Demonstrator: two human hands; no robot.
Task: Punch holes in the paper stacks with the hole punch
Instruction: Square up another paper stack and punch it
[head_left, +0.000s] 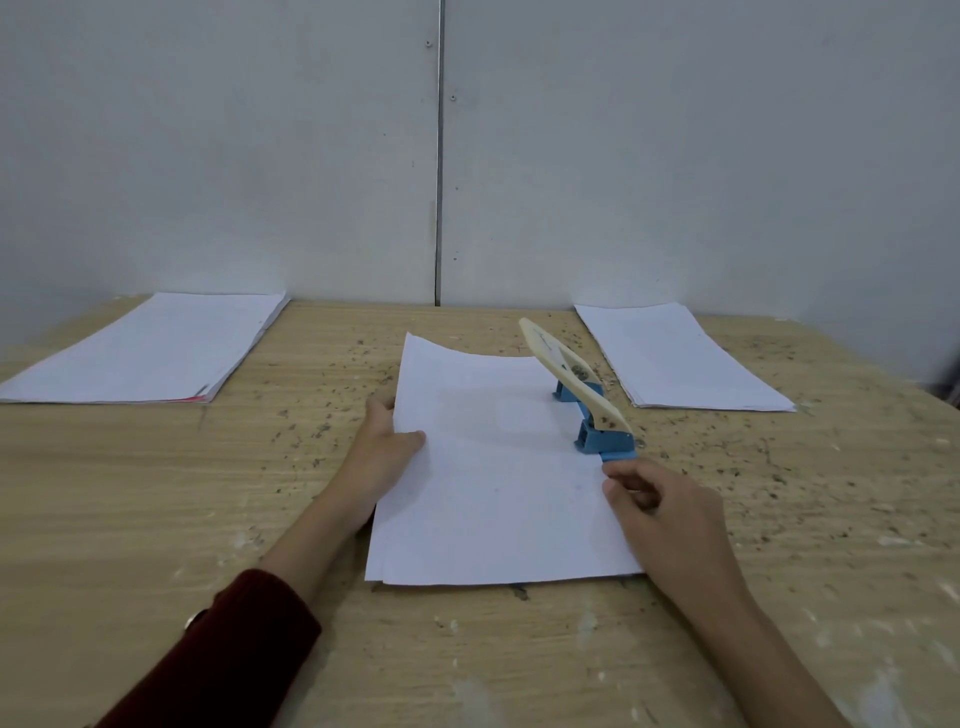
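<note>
centre paper stack (498, 467) lies flat on the wooden table (156, 493), its right edge slid into the hole punch (589, 402) at about 2 o'clock from the stack's middle. punch has a blue base and a cream lever, lever raised and tilted up toward 11 o'clock.

left hand (382, 452) is at 9 o'clock on the stack: thumb on top of the sheets, the other fingers (382, 405) curled round the left edge, loose pinch on the paper. dark red sleeve on that forearm.

right hand (660, 504) is at 3 o'clock, just below the punch's near end. fingers curled in, narrow, thumb and index tip at the stack's right edge; fingertips touching or just beside the blue base, cannot tell which. cannot tell if it is actually gripping the paper.

second paper stack (150, 348) at 10 o'clock, far left of table, red strip along its near corner. third paper stack (675, 358) at 2 o'clock, just beyond the punch, not touching it.
</note>
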